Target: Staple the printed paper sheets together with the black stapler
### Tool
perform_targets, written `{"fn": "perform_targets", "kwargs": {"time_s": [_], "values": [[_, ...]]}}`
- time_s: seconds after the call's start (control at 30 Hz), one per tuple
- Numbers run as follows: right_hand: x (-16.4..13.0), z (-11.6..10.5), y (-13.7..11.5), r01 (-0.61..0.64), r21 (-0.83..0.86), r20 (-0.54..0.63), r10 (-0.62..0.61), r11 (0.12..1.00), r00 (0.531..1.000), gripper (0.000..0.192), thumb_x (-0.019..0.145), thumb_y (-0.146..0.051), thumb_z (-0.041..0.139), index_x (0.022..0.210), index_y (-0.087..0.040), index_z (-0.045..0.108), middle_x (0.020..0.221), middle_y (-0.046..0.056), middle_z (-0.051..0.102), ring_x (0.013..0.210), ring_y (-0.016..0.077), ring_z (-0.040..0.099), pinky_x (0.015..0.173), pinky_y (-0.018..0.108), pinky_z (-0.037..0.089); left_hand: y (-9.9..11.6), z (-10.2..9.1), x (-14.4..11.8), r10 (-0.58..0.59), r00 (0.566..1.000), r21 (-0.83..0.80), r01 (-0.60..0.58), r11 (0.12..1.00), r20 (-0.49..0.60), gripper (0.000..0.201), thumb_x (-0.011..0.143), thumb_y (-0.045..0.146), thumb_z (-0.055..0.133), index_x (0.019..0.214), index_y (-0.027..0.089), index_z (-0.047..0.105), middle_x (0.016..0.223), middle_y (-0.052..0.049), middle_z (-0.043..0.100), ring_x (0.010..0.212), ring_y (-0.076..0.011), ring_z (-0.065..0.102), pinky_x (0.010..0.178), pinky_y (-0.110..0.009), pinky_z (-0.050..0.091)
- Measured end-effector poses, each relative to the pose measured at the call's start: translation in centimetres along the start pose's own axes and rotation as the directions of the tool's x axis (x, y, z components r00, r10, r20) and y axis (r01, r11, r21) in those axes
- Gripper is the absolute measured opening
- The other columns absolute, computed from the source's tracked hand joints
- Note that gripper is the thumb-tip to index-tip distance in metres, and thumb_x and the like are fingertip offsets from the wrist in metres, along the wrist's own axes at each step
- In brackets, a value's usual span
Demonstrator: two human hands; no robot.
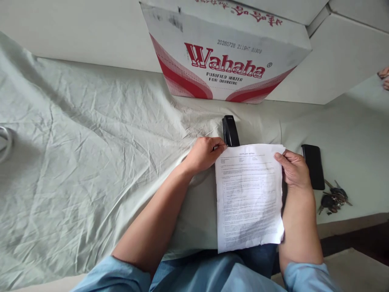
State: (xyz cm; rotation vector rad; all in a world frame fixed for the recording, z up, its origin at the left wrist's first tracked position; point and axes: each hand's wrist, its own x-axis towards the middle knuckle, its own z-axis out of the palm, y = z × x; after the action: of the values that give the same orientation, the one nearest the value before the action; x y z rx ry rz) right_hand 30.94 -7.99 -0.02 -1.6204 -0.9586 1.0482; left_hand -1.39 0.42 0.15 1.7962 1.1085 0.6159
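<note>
Printed sheets of paper (pixel 251 198), seemingly a thin stack with uneven edges, hang between my two hands over the front edge of the cloth. My left hand (pixel 206 152) pinches the top left corner, thumb and fingers pressed together. At the top right corner my right hand (pixel 293 167) grips the paper, its thumb on the printed face and the fingers behind it, hidden. Just beyond the paper's top edge a black stapler (pixel 231 130) stands on the cloth, its near end close to my left fingertips and partly covered by the sheets.
A white and red Wahaha water carton (pixel 225 61) stands at the back. Right of my right hand lie a black phone (pixel 313 167) and a bunch of keys (pixel 334 198). The pale green cloth (pixel 75 162) is wrinkled. Another person's hand (pixel 385 77) shows at the far right edge.
</note>
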Motion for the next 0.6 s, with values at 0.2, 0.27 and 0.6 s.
{"fn": "perform_targets", "kwargs": {"time_s": [0.2, 0.27, 0.6], "values": [[-0.4, -0.8, -0.7, -0.142, -0.049, 0.100, 0.147, 0.989, 0.984, 0.046, 0.065, -0.063, 0.102, 0.081, -0.024, 0.085, 0.074, 0.002, 0.080, 0.064, 0.0194, 0.070, 0.062, 0.032, 0.056, 0.3, -0.2, -0.2, 0.010, 0.993, 0.156, -0.029, 0.987, 0.119, 0.024, 0.099, 0.020, 0.059, 0.089, 0.017, 0.080, 0.075, -0.002, 0.076, 0.064, -0.0145, 0.061, 0.068, -0.027, 0.041], [-0.5, -0.9, -0.8, -0.158, -0.075, 0.109, 0.165, 0.985, 0.980, 0.047, 0.064, -0.064, 0.101, 0.079, -0.023, 0.084, 0.073, 0.002, 0.078, 0.062, 0.0185, 0.067, 0.060, 0.032, 0.053, 0.5, 0.0, -0.2, -0.010, 0.991, 0.233, -0.021, 0.972, 0.134, 0.026, 0.100, 0.019, 0.057, 0.091, 0.018, 0.082, 0.079, -0.004, 0.079, 0.067, -0.0165, 0.065, 0.069, -0.028, 0.041], [-0.1, 0.7, -0.3, 0.039, -0.322, -0.047, -0.057, 0.946, 0.997, 0.059, 0.077, -0.071, 0.088, 0.061, -0.022, 0.060, 0.057, -0.004, 0.046, 0.057, 0.0114, 0.038, 0.054, 0.029, 0.028, 1.3, 1.7, 0.0, -0.215, 0.974, 0.486, 0.224, 0.845, -0.074, 0.034, 0.109, 0.027, 0.051, 0.117, 0.018, 0.083, 0.103, -0.012, 0.087, 0.092, -0.0297, 0.080, 0.075, -0.036, 0.050]]}}
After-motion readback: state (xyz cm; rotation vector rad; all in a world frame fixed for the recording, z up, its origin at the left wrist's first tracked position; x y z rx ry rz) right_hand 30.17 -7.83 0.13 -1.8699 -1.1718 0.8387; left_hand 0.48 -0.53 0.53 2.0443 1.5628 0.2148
